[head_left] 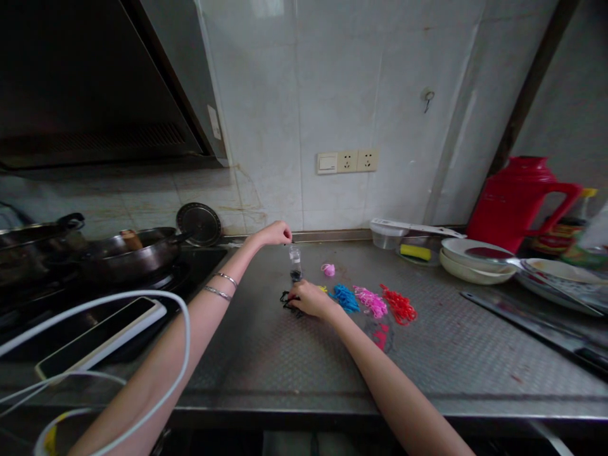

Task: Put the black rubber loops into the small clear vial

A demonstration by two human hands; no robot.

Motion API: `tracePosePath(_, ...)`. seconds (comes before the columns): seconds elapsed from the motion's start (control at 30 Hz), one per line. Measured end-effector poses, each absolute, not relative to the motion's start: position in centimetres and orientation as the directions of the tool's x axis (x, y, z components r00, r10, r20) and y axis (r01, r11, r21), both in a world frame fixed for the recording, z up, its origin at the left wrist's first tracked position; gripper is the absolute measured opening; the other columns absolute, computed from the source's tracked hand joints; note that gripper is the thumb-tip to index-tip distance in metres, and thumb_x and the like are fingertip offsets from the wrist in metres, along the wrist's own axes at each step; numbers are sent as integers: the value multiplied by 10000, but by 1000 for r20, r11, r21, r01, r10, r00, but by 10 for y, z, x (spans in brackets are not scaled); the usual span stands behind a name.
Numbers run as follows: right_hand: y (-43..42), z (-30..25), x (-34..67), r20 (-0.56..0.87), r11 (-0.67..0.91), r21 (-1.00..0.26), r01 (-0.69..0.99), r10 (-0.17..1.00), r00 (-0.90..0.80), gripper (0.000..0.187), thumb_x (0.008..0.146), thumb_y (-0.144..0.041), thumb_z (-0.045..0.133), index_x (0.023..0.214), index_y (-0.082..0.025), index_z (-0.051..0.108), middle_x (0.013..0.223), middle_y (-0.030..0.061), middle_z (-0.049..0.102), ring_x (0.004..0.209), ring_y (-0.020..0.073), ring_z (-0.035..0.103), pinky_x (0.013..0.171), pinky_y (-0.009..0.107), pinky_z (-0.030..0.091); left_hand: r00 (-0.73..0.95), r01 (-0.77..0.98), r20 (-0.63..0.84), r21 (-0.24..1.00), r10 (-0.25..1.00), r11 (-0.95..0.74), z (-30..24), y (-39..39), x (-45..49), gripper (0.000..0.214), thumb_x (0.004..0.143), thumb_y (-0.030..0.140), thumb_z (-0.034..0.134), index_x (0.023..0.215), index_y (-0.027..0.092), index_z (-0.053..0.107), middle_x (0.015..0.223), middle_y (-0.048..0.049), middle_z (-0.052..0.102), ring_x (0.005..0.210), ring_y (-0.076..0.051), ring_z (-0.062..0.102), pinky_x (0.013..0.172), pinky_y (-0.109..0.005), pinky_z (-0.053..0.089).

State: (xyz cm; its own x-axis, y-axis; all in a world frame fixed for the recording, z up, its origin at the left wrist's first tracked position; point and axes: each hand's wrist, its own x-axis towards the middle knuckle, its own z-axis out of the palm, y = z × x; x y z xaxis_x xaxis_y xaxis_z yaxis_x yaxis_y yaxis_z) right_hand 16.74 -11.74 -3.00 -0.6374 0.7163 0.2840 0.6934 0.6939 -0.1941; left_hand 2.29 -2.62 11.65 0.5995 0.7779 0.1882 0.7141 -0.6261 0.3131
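My left hand [275,234] is raised above the steel counter [332,354], fingers pinched together just above a small clear bottle [295,262] that stands upright with dark contents at its bottom. What the pinch holds is too small to see. My right hand [310,297] rests on the counter beside the bottle, its fingers closed on a pile of black rubber bands [287,299]. To its right lie piles of blue bands [346,297], pink bands [371,301] and red bands [399,306], and a small pink ring [327,270] lies farther back.
A stove with a dark wok [128,253] and a round lid [199,223] is at the left. A phone [99,339] with a white cable [118,304] lies near me. Bowls [475,259], a red jug [517,199] and a knife [532,326] are at the right.
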Motion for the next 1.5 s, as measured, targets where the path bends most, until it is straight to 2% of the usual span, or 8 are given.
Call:
tracePosePath(0.3, -117, -29, 168, 274, 700, -191, 688, 711, -648, 229, 783, -288, 517, 949, -223, 661, 926, 49, 653, 910, 165, 563, 763, 227, 394, 626, 761, 10, 210, 780, -614, 128, -10, 36, 128, 547, 115, 556, 608, 113, 669, 542, -12, 610, 497, -91, 480, 526, -205, 335)
tracePosePath(0.6, -119, -27, 168, 265, 690, -224, 689, 723, -638, 231, 779, -282, 525, 958, -234, 662, 942, 45, 651, 922, 167, 562, 787, 231, 394, 638, 753, 10, 203, 770, -626, 118, -9, 48, 136, 500, 73, 581, 573, 140, 673, 491, 1, 597, 452, -85, 440, 504, -206, 309)
tracePosePath(0.83, -117, -29, 168, 278, 692, -212, 689, 719, -637, 234, 769, -281, 536, 957, -224, 664, 943, 57, 650, 915, 172, 565, 768, 232, 398, 665, 729, -3, 220, 747, -648, 117, -7, 48, 150, 531, 93, 587, 633, 128, 691, 556, -17, 628, 491, -96, 467, 524, -208, 320)
tracePosePath(0.93, -116, -30, 168, 279, 693, -215, 688, 719, -636, 229, 774, -288, 533, 950, -223, 664, 937, 54, 651, 918, 170, 564, 771, 233, 398, 673, 701, 59, 268, 737, -661, 120, -9, 46, 153, 564, 115, 568, 656, 113, 689, 574, -18, 628, 507, -95, 476, 526, -205, 324)
tracePosePath(1.03, -117, -30, 168, 277, 692, -226, 685, 720, -636, 228, 782, -288, 525, 953, -226, 662, 939, 50, 653, 920, 164, 563, 779, 233, 396, 649, 666, 196, 319, 735, -674, 119, -13, 41, 166, 612, 162, 550, 680, 94, 685, 591, -23, 622, 540, -99, 487, 542, -206, 336)
tracePosePath(1.2, -118, -28, 168, 270, 678, -233, 697, 734, -624, 217, 775, -274, 535, 936, -214, 669, 934, 54, 655, 908, 164, 569, 765, 222, 397, 432, 579, 449, 527, 782, -622, 85, -24, 18, 272, 706, 301, 517, 776, 87, 670, 702, -49, 629, 623, -104, 493, 574, -205, 368)
tracePosePath(1.37, -117, -31, 168, 297, 688, -265, 676, 725, -621, 204, 768, -271, 547, 919, -212, 672, 914, 44, 663, 894, 158, 573, 767, 218, 398, 67, 511, 298, 809, 952, -289, 27, -28, -9, 340, 737, 389, 462, 804, 107, 640, 619, -19, 534, 464, -59, 365, 402, -174, 258)
tracePosePath(1.5, -114, -34, 167, 313, 692, -305, 654, 721, -618, 190, 764, -264, 554, 898, -208, 677, 887, 40, 669, 873, 150, 578, 759, 216, 404, -33, 384, 131, 917, 991, -108, -13, -29, -15, 312, 725, 380, 464, 796, 115, 612, 579, 14, 460, 414, -40, 320, 367, -171, 197)
